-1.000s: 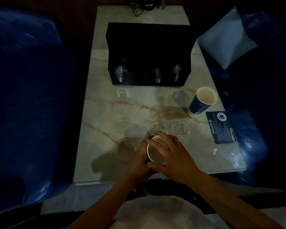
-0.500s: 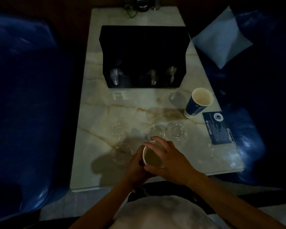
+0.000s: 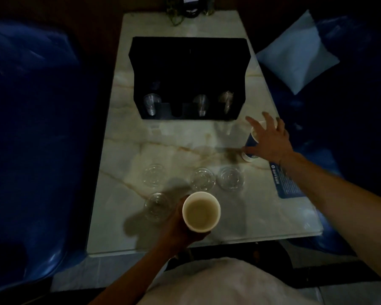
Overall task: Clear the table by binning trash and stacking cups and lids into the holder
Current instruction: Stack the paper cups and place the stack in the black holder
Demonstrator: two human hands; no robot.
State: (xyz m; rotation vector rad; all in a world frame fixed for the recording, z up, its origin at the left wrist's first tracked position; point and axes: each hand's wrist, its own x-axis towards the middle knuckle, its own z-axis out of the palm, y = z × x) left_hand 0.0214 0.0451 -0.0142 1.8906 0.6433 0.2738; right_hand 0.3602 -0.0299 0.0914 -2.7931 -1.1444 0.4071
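My left hand (image 3: 180,225) grips a white-lined paper cup (image 3: 201,211) upright above the near edge of the marble table (image 3: 128,155). My right hand (image 3: 267,142) is stretched out to the right with fingers spread, over a blue paper cup (image 3: 250,148) that stands on the table; the hand covers most of that cup. Several clear plastic lids lie flat on the table: one (image 3: 153,174), another (image 3: 202,178), a third (image 3: 231,178), and one (image 3: 156,206) beside my left hand. A black holder (image 3: 188,69) stands at the far middle with clear cups (image 3: 151,104) in its slots.
A blue printed card (image 3: 286,183) lies near the right table edge under my right forearm. Dark blue seats flank the table on both sides, and a pale cushion (image 3: 297,51) rests on the right one. Dark items stand at the table's far end.
My right hand has let go of the near cup and moved right and away to the blue cup. My left hand keeps hold of the near cup alone.
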